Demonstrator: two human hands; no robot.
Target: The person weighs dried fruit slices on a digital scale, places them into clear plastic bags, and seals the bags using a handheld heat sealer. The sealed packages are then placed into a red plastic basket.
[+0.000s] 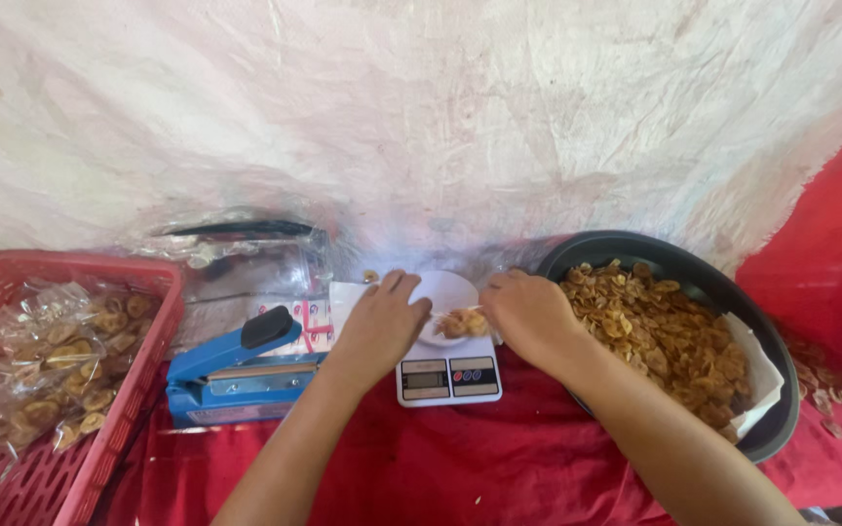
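A small white digital scale (448, 377) sits on a red cloth in front of me. On it lies a clear plastic bag (445, 292) with a few golden chips (463, 322) inside. My left hand (379, 324) holds the bag's left side, fingers bent over it. My right hand (530, 314) grips the bag's right edge next to the chips. To the right stands a large dark basin (694, 273) heaped with fried chips (657, 334) on white paper.
A blue heat sealer (236, 368) lies left of the scale. A red plastic basket (138, 390) at far left holds several filled chip bags. Clear empty bags (236, 255) are piled behind the sealer. Loose chips (825, 385) lie at far right. A pale crumpled sheet covers the back.
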